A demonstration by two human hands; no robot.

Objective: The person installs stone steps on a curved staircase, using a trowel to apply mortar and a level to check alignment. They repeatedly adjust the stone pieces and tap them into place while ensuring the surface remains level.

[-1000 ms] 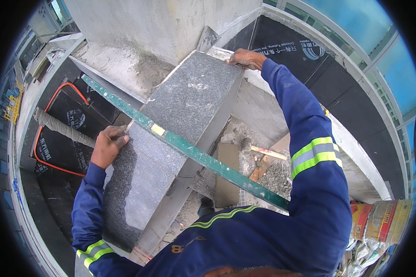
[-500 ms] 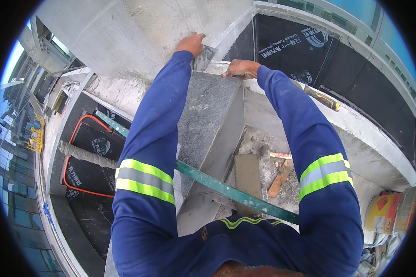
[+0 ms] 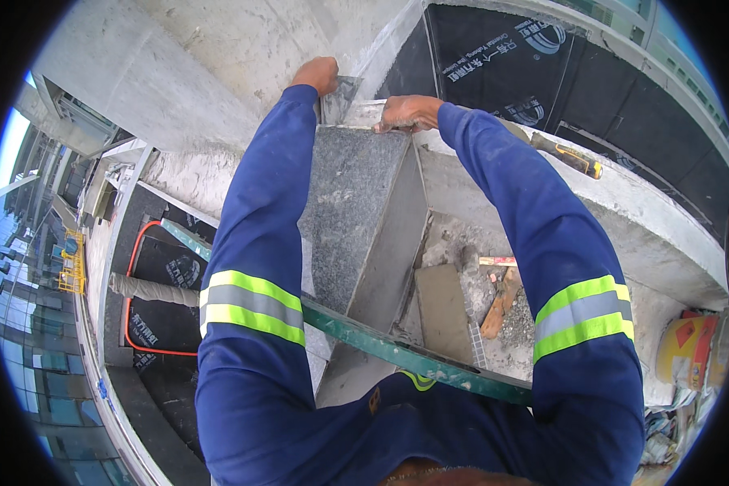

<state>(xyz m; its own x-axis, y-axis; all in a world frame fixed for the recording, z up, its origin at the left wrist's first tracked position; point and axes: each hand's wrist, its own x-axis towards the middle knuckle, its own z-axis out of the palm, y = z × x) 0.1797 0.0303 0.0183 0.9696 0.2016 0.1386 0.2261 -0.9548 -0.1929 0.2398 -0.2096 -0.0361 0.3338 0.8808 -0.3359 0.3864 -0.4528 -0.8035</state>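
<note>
A long grey granite slab (image 3: 352, 194) lies lengthwise in front of me, between my forearms. Past its far end, a small flat grey stone piece (image 3: 340, 99) stands tilted against the concrete wall. My left hand (image 3: 317, 75) is closed at the upper left edge of this piece, with its fingertips partly hidden. At the slab's far right corner, my right hand (image 3: 409, 114) is closed over the edge, fingers bent downward. A pale strip (image 3: 366, 112) shows in the gap between the two hands, beyond the slab.
A green straightedge bar (image 3: 413, 350) crosses low before my body. Below right are a brown block (image 3: 443, 312), a wooden piece (image 3: 502, 304) and rubble. A yellow-and-black tool (image 3: 571, 156) lies on the curved ledge (image 3: 624, 202). A yellow-red bucket (image 3: 680, 350) stands far right.
The whole view has shifted slightly, with slab and hands a little further left in it. Both hands stay at the slab's far end, the right one slightly more arched.
</note>
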